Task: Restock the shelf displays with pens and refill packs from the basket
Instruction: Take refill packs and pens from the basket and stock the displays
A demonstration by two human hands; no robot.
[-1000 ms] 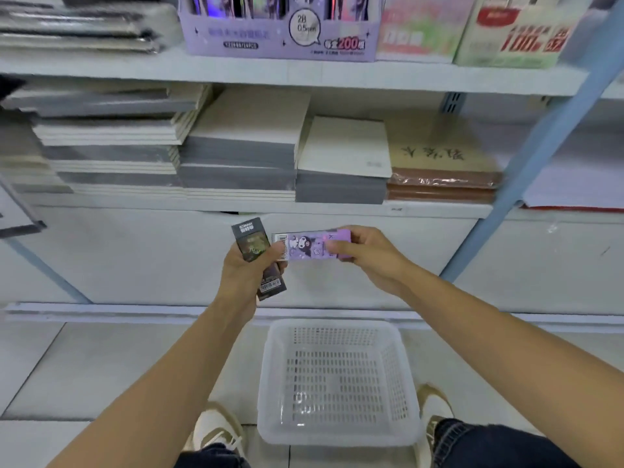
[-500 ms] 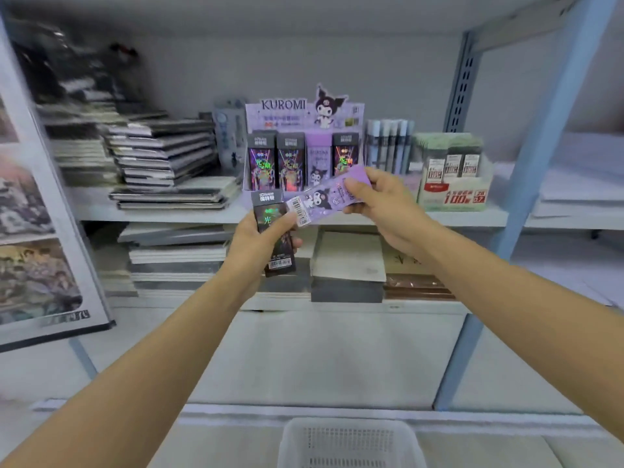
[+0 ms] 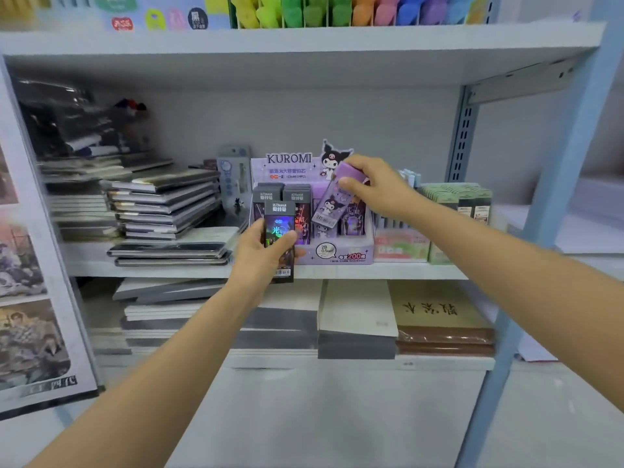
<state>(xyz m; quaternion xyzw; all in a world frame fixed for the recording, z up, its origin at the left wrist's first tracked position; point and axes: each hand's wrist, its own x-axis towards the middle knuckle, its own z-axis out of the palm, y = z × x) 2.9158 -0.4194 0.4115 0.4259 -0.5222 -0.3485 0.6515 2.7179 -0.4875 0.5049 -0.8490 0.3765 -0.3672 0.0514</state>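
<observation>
Holding purple pack [image 3: 329, 206] at Kuromi display [image 3: 337, 257]

Middle shelf [image 3: 175, 272], left part: a slanted stack of dark-covered notebooks [image 3: 162, 204] with flatter ones lying beneath it, and a blurred plastic-wrapped bundle [image 3: 64, 126] behind. Lower shelf [image 3: 439, 363]: grey and white paper pads [image 3: 356, 320] stacked side by side, and a brown-covered book [image 3: 439, 314] with brush characters on it, touching them on the right. Printed poster board [image 3: 30, 315] leans at far left; a blue upright post [image 3: 560, 197] stands at right, near a grey slotted rail [image 3: 462, 136].
</observation>
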